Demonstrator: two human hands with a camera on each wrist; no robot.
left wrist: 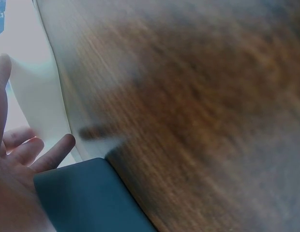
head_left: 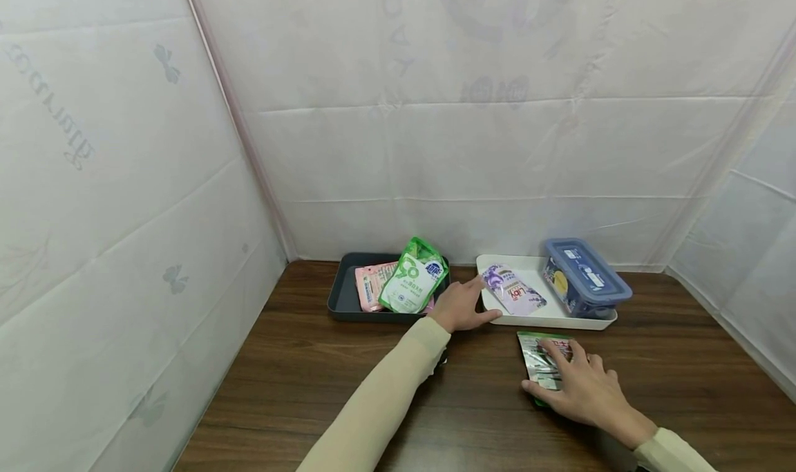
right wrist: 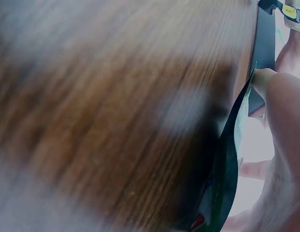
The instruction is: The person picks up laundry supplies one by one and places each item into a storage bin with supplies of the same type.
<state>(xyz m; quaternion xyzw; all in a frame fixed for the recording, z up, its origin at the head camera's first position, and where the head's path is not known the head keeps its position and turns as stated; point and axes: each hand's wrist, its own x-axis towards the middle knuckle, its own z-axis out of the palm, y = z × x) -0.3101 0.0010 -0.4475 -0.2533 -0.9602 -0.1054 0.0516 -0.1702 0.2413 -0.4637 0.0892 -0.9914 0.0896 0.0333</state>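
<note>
My left hand (head_left: 459, 305) reaches over the gap between the two trays, fingers extended at the left end of the white tray (head_left: 581, 323). In that tray lies a purple-and-white pouch (head_left: 515, 291), just right of the fingers. In the left wrist view, the dark tray (left wrist: 92, 193) is close beside the hand (left wrist: 19, 164). My right hand (head_left: 587, 389) is spread over a silver-and-green packet (head_left: 539, 363) on the table. Its thumb is at the packet's left edge; the packet (right wrist: 232, 154) shows edge-on in the right wrist view, and the other fingers are partly hidden.
A green-and-white pouch (head_left: 412, 282) lies on a pink packet (head_left: 368, 287) in the dark tray. A blue lidded container (head_left: 587, 278) stands at the white tray's right end. Beside the left forearm a small dark item (head_left: 441, 359) shows partly. White sheeting (head_left: 435, 154) borders the wooden table (head_left: 298, 375).
</note>
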